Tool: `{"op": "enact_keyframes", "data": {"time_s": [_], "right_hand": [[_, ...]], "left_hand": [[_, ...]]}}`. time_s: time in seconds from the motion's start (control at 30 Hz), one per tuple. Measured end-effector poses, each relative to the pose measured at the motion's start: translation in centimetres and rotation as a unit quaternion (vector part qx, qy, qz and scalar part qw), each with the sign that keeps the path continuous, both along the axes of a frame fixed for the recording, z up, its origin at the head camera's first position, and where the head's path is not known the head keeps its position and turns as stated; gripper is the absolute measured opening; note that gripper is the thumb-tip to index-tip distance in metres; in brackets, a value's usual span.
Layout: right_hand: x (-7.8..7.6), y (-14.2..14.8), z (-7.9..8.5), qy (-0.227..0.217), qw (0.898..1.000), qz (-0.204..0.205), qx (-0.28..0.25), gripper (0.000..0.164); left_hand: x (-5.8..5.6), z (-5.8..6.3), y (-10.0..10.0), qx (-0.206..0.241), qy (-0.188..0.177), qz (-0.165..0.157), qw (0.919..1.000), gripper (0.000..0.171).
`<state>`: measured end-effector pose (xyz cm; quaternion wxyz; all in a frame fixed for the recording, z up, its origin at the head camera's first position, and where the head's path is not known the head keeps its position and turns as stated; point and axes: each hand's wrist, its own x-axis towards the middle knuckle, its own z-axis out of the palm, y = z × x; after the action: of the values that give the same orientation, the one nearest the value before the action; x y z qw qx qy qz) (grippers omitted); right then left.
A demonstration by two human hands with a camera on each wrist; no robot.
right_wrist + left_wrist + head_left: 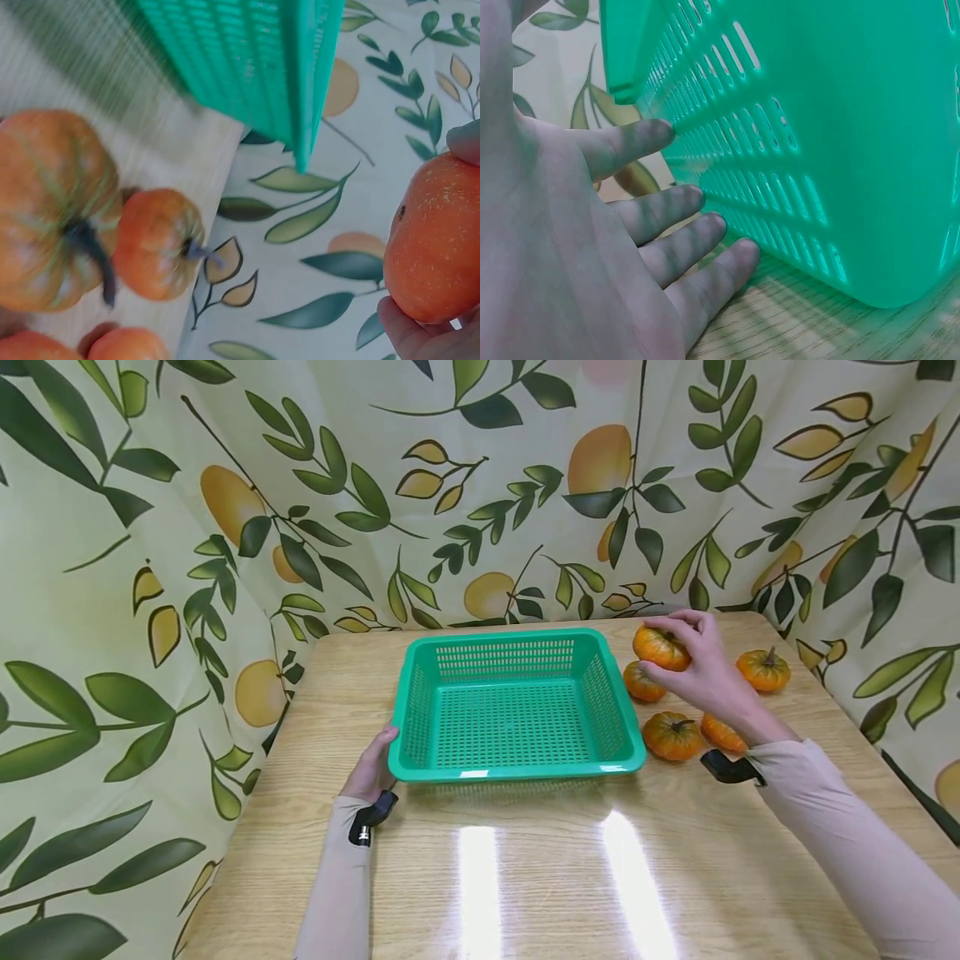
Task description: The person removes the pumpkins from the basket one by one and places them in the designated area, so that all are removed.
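Observation:
A small orange pumpkin (660,648) is held up by my right hand (705,668), thumb and fingertips on opposite sides of it. In the right wrist view this pumpkin (435,240) shows its smooth underside at the right edge. To the left of that hand stands a green plastic basket (517,774) with slotted walls and nothing inside. My left hand (370,767) is at the basket's left side. Its fingers (705,262) are nearly straight against the outer wall in the left wrist view; the thumb is mostly out of that view.
More small pumpkins lie right of the basket: one pumpkin (643,682) below the held one, another (672,737) nearer, one (722,733) partly under the right wrist, and one (763,670) farther right. A leaf-patterned curtain (480,485) hangs behind the wooden table (420,877).

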<state>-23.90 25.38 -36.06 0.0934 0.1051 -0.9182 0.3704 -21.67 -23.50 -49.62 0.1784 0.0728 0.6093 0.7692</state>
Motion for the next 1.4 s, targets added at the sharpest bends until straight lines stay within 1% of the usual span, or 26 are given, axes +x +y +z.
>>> {"op": "enact_keyframes", "data": {"time_s": [0.2,0.3,0.37,0.53,0.7,0.77,0.9,1.07,1.2,1.4], "right_hand": [[0.6,1.9,-0.8,0.004,1.000,-0.028,0.001,0.061],[0.9,2.9,-1.1,0.000,0.999,-0.042,0.001,0.062],[1.0,3.5,-1.3,-0.008,0.999,-0.052,0.004,0.063],[1.2,4.7,-2.0,-0.018,0.997,-0.070,0.001,0.066],[1.5,5.9,-2.7,-0.016,0.996,-0.088,-0.009,0.065],[1.6,6.6,-3.0,-0.020,0.995,-0.094,-0.013,0.066],[1.9,8.1,-3.6,-0.027,0.993,-0.111,-0.011,0.067],[2.3,9.5,-4.3,-0.030,0.990,-0.136,-0.009,0.068],[2.5,10.4,-4.7,-0.028,0.988,-0.149,-0.008,0.069],[3.0,12.0,-5.6,-0.035,0.985,-0.169,-0.004,0.069]], "left_hand": [[0.3,-0.3,0.0,-0.010,-0.017,0.010,0.9998,0.070],[0.2,-0.3,-0.1,-0.010,-0.014,0.006,0.9998,0.071],[0.0,-0.3,-0.1,-0.003,-0.009,-0.002,1.0000,0.071],[-0.1,0.0,-0.3,0.006,-0.001,-0.013,0.9999,0.074],[0.1,-0.3,-0.4,-0.015,0.008,-0.005,0.9999,0.070],[0.2,-0.3,-0.4,-0.018,0.004,-0.001,0.9998,0.069],[0.3,-0.1,-0.1,-0.008,-0.008,0.003,0.9999,0.074],[0.3,0.2,0.0,-0.007,-0.017,0.008,0.9998,0.070],[0.4,0.3,0.0,-0.004,-0.012,0.004,0.9999,0.067],[0.4,0.2,0.0,0.005,-0.006,-0.004,1.0000,0.068]]}}
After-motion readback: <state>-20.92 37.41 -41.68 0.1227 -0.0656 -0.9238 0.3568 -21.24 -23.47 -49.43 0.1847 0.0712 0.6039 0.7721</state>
